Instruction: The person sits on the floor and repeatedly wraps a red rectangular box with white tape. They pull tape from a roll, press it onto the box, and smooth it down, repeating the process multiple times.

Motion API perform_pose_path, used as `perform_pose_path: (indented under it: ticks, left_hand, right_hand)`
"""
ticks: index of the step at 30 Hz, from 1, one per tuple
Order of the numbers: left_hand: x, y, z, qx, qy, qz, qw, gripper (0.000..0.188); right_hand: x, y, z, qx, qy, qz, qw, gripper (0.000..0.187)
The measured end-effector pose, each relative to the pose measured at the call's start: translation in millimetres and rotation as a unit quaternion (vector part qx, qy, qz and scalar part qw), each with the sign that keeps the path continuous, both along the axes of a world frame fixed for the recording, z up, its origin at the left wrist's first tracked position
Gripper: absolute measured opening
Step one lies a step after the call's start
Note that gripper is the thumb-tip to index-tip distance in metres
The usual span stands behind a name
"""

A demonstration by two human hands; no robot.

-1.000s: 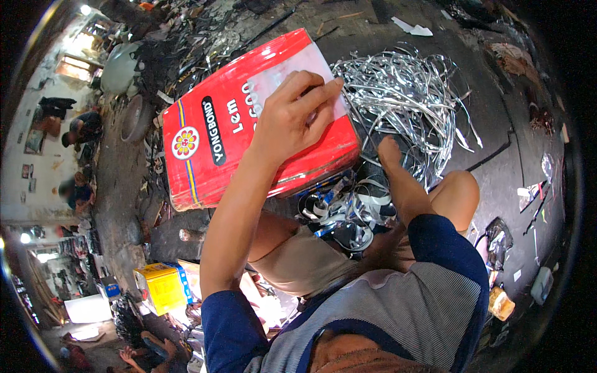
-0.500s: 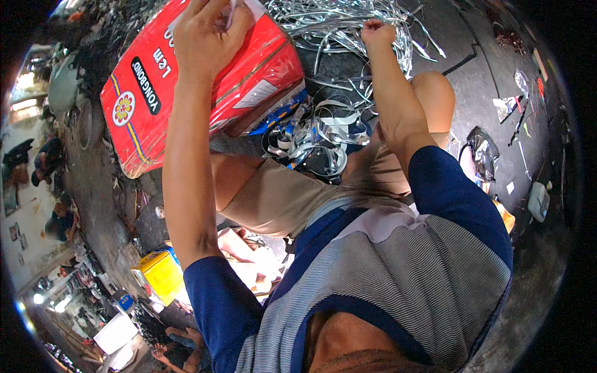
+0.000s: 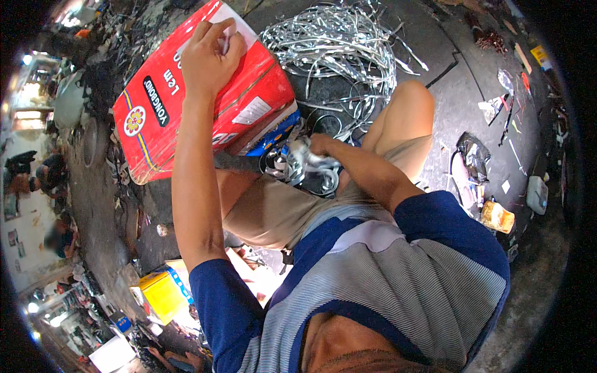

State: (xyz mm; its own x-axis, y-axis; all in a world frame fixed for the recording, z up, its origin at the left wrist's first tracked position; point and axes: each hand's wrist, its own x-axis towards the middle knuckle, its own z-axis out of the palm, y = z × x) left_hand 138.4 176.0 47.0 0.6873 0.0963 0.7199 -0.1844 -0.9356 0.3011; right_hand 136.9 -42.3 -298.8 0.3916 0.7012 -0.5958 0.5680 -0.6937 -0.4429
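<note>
My left hand [image 3: 213, 57] rests on top of a large red carton [image 3: 249, 81] at the upper left, fingers curled together. A bit of something whitish shows at its fingertips, too small to name. Between my legs, my right hand [image 3: 319, 145] is closed at a loose heap of flat silvery-white strips [image 3: 323, 181]. The strips beside its fingers are smeared by motion, and the fingertips are partly hidden. Beyond it, a big tangled bundle of shiny silver strips [image 3: 336, 46] lies on the dark floor.
A blue box [image 3: 273, 133] sits under the red carton's near edge. To the right lie a black plastic bag [image 3: 474, 151], paper scraps and a whitish container [image 3: 537, 198]. A yellow box [image 3: 163, 295] stands at the lower left. Other people [image 3: 51, 171] sit at the far left.
My right hand has come down and left from the big silver bundle to the strips between my legs. My left hand stays on the red carton, and the view has shifted slightly.
</note>
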Motion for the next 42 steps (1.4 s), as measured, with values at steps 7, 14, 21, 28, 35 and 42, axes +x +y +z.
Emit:
perform_pose_path:
  ticks: [7, 14, 21, 28, 35, 42]
  left_hand:
    - [-57.9, -50.6, 5.1, 0.014, 0.088, -0.004, 0.996, 0.033]
    - [-143.8, -156.8, -61.3, -0.483, 0.206, -0.163, 0.835, 0.099]
    - [-223.6, -115.2, -51.8, -0.421, 0.098, -0.097, 0.896, 0.023]
    - [-285.0, 37.0, 26.7, -0.450, 0.047, 0.140, 0.881, 0.018]
    - [-309.6, 181.9, 65.0, -0.258, 0.241, 0.405, 0.843, 0.024]
    - [-158.5, 94.5, 56.7, -0.008, -0.072, 0.287, 0.955, 0.046]
  right_hand:
    - [-34.8, -12.6, 197.7, 0.240, -0.073, 0.035, 0.967, 0.032]
    - [-9.0, -68.6, 346.4, 0.441, 0.060, -0.075, 0.892, 0.029]
    - [36.6, -77.9, 395.8, 0.443, 0.082, 0.024, 0.892, 0.025]
    - [60.8, -17.3, 406.2, 0.410, 0.136, 0.024, 0.902, 0.020]
    - [91.8, 63.4, 415.5, 0.404, 0.068, 0.058, 0.910, 0.022]
    - [88.2, 103.8, 386.3, 0.410, -0.213, 0.059, 0.885, 0.026]
